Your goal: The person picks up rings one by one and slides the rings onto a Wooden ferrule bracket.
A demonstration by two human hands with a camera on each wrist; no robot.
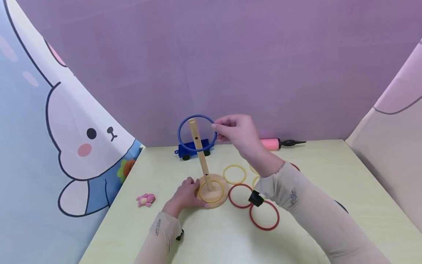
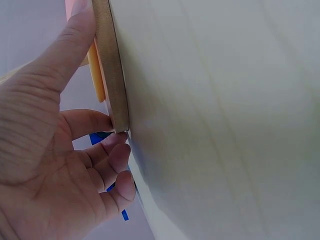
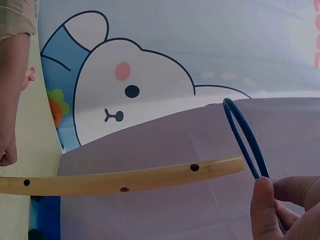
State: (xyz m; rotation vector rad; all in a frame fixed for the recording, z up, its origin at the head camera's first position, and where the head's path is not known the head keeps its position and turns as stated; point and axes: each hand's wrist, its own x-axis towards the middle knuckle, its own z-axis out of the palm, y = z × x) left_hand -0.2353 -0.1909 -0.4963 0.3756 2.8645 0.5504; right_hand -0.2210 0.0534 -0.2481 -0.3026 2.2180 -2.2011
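Observation:
My right hand (image 1: 240, 132) pinches a blue ring (image 1: 179, 134) between thumb and fingertips. In the right wrist view the blue ring (image 3: 242, 127) stands just beyond the top end of a wooden post (image 3: 150, 183), with a small gap showing. The post (image 1: 202, 157) rises from a round wooden base (image 1: 225, 190) on the table. A yellow ring (image 1: 211, 202) lies on that base around the post's foot. My left hand (image 1: 186, 194) grips the base's left edge. The left wrist view shows the thumb and index finger on the base's rim (image 2: 111, 65).
Right of the base lie a yellow ring (image 1: 234, 165), two red rings (image 1: 240, 207) and more rings partly hidden by my right arm. Behind stand a blue toy wagon (image 1: 188, 149) and a pink pump (image 1: 270, 144). A small pink toy bear (image 1: 145, 200) lies left.

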